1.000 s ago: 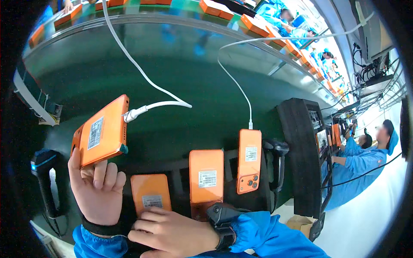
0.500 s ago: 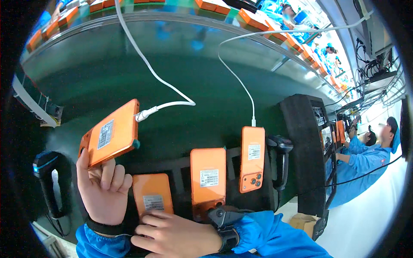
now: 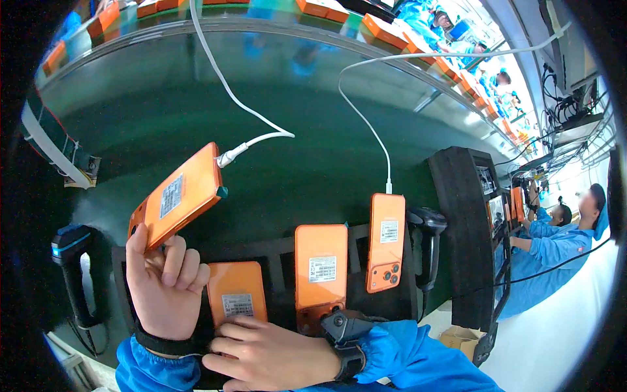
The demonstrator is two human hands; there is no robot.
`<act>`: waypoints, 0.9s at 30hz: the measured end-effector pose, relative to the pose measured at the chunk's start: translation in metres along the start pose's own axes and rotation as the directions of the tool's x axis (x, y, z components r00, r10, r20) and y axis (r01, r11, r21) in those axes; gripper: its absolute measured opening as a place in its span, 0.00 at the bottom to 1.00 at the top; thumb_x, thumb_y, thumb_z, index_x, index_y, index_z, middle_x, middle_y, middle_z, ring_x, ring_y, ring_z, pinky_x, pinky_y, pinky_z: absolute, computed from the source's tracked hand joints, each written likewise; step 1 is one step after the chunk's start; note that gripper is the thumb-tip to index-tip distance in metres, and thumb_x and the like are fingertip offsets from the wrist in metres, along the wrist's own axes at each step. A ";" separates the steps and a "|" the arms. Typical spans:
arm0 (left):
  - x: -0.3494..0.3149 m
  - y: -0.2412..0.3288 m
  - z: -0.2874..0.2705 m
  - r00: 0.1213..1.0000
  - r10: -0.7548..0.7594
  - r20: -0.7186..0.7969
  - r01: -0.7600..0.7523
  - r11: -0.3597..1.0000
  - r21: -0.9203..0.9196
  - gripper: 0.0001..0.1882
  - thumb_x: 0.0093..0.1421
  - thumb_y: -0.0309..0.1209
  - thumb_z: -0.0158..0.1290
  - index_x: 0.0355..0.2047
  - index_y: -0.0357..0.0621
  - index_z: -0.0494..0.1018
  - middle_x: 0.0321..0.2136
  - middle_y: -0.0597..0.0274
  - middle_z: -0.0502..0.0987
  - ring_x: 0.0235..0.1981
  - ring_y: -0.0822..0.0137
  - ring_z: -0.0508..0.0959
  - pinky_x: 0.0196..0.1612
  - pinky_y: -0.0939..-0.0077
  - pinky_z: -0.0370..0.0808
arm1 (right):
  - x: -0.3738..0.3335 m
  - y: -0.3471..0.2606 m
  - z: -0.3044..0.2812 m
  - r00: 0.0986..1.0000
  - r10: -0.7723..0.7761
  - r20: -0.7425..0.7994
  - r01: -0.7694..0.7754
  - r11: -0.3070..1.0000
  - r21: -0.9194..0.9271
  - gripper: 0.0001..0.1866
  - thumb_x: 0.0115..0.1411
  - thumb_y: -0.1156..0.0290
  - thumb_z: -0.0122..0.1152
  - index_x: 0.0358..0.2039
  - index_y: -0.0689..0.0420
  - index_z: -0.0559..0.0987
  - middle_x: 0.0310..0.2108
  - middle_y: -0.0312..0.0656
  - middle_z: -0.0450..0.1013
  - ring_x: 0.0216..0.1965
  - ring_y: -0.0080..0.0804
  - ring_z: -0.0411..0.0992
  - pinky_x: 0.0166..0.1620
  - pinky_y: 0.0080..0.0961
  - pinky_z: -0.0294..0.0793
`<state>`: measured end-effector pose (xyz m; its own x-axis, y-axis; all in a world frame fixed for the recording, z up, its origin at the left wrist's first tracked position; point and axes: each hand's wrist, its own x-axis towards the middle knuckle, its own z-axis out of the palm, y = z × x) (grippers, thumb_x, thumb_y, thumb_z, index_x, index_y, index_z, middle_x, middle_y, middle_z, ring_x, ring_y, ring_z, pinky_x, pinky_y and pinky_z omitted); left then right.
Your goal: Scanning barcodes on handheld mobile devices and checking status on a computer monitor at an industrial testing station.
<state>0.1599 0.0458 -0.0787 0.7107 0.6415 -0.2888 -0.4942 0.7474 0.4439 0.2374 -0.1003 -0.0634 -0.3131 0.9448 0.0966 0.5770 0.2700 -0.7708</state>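
Note:
My left hand is closed on the camera end of an orange phone, lifted and tilted with its labelled back showing. A white charging cable is plugged into the phone's far end. My right hand lies with fingers stretched over the near end of a second orange phone, hiding that end. This phone rests in a black tray. To its right, a third orange phone lies back up, partly behind my wrist strap. Another orange phone has a second white cable plugged in.
A black handheld scanner stands at the left, another scanner right of the tray. A black rack holds devices farther right, with a co-worker beyond it. Orange boxes line the far side.
The phone in my left hand has shifted slightly right and away, its cable moving along. My right hand stays over the phone in the tray. The whole view has shifted a little.

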 end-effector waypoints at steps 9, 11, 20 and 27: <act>-0.001 -0.001 0.006 1.000 -0.007 -0.029 0.008 1.000 0.016 0.19 0.67 0.47 0.38 0.31 0.47 0.69 0.10 0.75 0.51 0.13 0.78 0.50 0.19 0.79 0.50 | -0.001 -0.001 0.001 1.000 0.005 0.018 -0.005 1.000 0.007 0.19 0.64 0.57 0.49 0.43 0.61 0.71 0.39 0.48 0.70 0.44 0.43 0.67 0.55 0.39 0.63; -0.001 -0.001 0.007 0.999 -0.009 -0.044 0.009 1.000 0.019 0.19 0.67 0.47 0.39 0.31 0.47 0.69 0.10 0.75 0.51 0.13 0.78 0.50 0.19 0.79 0.50 | 0.000 -0.001 0.000 0.999 0.015 0.042 -0.015 1.000 0.006 0.19 0.64 0.57 0.49 0.44 0.61 0.71 0.39 0.48 0.70 0.45 0.43 0.67 0.56 0.40 0.62; -0.001 0.000 0.008 0.999 -0.015 -0.043 0.016 0.999 0.029 0.19 0.67 0.47 0.39 0.27 0.48 0.69 0.10 0.75 0.51 0.13 0.78 0.50 0.19 0.79 0.50 | 0.004 -0.011 -0.018 1.000 0.006 0.022 -0.003 0.994 -0.113 0.16 0.54 0.57 0.60 0.36 0.55 0.74 0.33 0.39 0.72 0.41 0.37 0.71 0.47 0.32 0.67; -0.002 0.001 0.007 1.000 -0.009 -0.024 0.010 1.000 0.030 0.19 0.67 0.46 0.39 0.28 0.47 0.69 0.10 0.75 0.51 0.13 0.78 0.50 0.19 0.79 0.50 | 0.004 -0.010 -0.017 1.000 0.004 0.030 0.000 0.994 -0.111 0.16 0.54 0.57 0.60 0.36 0.55 0.74 0.33 0.39 0.72 0.41 0.37 0.70 0.47 0.32 0.67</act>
<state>0.1613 0.0444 -0.0721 0.7031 0.6384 -0.3132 -0.4719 0.7484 0.4661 0.2432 -0.0963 -0.0444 -0.3334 0.9398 0.0748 0.6575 0.2886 -0.6960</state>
